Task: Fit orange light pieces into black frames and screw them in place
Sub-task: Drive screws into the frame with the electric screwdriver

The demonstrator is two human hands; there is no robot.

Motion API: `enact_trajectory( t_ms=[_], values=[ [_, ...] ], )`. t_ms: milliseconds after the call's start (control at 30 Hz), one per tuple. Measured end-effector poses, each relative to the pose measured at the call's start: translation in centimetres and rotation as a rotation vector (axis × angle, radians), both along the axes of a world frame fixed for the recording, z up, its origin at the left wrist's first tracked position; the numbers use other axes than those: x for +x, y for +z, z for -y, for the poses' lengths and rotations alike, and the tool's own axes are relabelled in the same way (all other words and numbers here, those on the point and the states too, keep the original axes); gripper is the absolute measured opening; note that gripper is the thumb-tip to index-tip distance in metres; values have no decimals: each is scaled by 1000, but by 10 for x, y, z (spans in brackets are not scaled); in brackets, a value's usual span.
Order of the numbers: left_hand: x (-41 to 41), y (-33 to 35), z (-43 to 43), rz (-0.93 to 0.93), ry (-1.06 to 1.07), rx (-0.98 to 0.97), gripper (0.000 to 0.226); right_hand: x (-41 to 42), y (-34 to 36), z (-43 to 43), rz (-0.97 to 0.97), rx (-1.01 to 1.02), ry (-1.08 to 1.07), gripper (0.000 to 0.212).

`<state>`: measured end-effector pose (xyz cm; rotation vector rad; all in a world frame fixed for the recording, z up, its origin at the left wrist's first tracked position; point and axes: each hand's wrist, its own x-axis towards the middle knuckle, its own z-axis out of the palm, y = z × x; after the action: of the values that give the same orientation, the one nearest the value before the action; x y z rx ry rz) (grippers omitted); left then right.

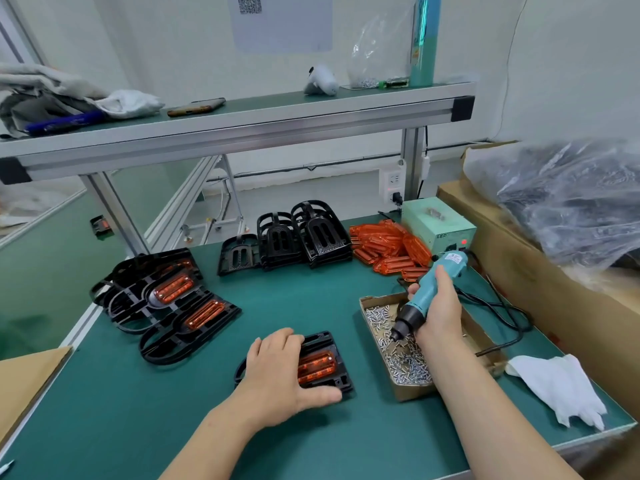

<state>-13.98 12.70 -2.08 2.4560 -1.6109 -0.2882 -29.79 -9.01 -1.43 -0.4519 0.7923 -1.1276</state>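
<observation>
Head view. A finished pile [166, 299] of frames with orange inserts lies at the left. Empty frames [304, 237] and loose orange pieces [388, 251] wait at the back, so much of the batch looks undone. The current black frame [320, 338] sits front-centre with its orange light piece [317, 367] seated. The left hand [277, 372] presses flat on it, thumb along the near edge. The right hand [440, 310] is wrapped round the electric screwdriver [429, 289], bit down in the screw tray [405, 362]. Screwing of this unit is judged pending.
</observation>
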Motion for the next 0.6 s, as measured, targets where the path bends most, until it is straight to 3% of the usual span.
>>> enact_trajectory(
  t_ms=[100, 233, 300, 600],
  values=[
    [-8, 9, 16, -32, 25, -88, 103, -1, 0, 0, -6, 28, 31, 24],
    [-19, 19, 46, -51, 7, -293, 36, -2, -2, -1, -13, 25, 95, 24],
    [-26, 24, 63, -98, 8, -310, 19, -3, -3, -1, -4, 33, 99, 22],
    [-55, 24, 124, -9, -76, -89, 14, -3, -3, -1, 11, 40, 82, 25]
  ],
)
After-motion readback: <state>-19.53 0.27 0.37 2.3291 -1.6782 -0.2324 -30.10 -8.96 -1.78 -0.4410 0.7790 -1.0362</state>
